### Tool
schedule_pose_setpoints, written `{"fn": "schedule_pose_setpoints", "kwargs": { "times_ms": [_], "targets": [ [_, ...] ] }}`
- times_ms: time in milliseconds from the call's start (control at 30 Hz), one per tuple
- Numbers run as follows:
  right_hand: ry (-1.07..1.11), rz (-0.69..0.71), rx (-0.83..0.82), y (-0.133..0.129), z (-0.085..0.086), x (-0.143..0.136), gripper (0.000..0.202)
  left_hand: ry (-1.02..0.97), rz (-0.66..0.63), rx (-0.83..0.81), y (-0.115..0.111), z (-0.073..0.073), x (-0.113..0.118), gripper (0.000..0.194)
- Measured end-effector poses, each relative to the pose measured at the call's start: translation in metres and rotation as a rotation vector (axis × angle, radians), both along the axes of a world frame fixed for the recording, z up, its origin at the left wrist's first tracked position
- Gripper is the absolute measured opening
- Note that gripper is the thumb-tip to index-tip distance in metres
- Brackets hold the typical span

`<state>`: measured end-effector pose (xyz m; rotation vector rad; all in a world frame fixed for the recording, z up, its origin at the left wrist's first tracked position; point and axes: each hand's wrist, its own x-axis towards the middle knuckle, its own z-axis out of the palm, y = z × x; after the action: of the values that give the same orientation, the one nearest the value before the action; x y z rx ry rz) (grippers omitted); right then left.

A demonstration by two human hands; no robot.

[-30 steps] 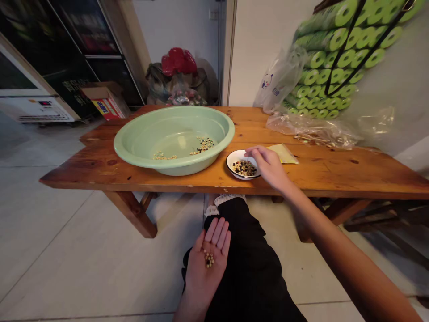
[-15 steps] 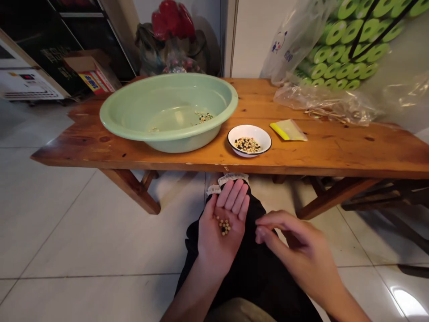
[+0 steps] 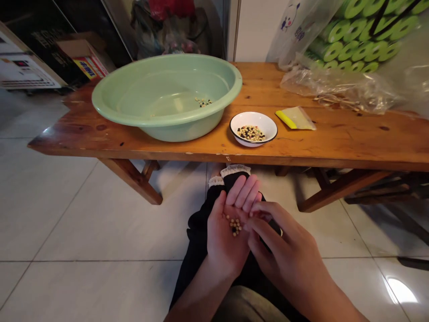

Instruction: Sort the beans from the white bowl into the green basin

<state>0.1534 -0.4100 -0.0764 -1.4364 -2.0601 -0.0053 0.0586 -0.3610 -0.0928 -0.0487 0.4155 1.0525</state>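
Along a brown wooden bench (image 3: 351,138), front edge chipped: a wide pale green basin (image 3: 164,117) with a small scatter of beads (image 3: 203,103) inside; just right of it, a white, dark-rimmed bowl (image 3: 254,118) of mixed beads (image 3: 250,133); then a yellow-edged packet (image 3: 297,118), flat. Farther back at right, crumpled clear plastic (image 3: 348,85) near stacked green rolls (image 3: 368,38). Beyond at left, a cardboard box (image 3: 85,58). Below, pale floor tiles (image 3: 110,219). Before the bench, above black trousers (image 3: 197,232), left hand (image 3: 229,243) palm up, fingers extended, with loose beads (image 3: 235,228) in the hollow; right hand (image 3: 288,250) bent inward, fingertips bunched near the palm's edge. Pinching a bead or not: cannot tell.
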Motion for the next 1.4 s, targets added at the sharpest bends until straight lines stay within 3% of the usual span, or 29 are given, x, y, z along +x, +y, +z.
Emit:
{"fn": "schedule_pose_setpoints", "kwargs": {
  "times_ms": [400, 667, 933, 1100, 1200, 1400],
  "targets": [
    [-0.163, 0.061, -0.018, 0.009, 0.006, -0.004, 0.028, -0.064, -0.032, 0.052, -0.002, -0.009, -0.007, 0.043],
    [-0.280, 0.062, -0.061, 0.008, 0.001, 0.001, 0.021, -0.025, -0.019, 0.021, -0.001, -0.016, -0.007, 0.044],
    [0.151, 0.098, -0.409, 0.011, -0.010, 0.008, 0.018, 0.062, -0.050, -0.008, -0.002, -0.020, -0.005, 0.045],
    [0.534, -0.005, -0.538, 0.009, -0.023, 0.010, 0.012, 0.060, -0.034, -0.040, -0.001, -0.018, -0.006, 0.042],
    [0.805, -0.041, -0.612, 0.011, -0.025, 0.011, 0.013, 0.065, -0.029, -0.142, 0.001, -0.013, -0.008, 0.040],
    [1.280, 0.122, -0.712, 0.020, -0.027, 0.013, 0.016, 0.048, -0.004, -0.283, 0.005, -0.003, -0.016, 0.042]
  ]
}}
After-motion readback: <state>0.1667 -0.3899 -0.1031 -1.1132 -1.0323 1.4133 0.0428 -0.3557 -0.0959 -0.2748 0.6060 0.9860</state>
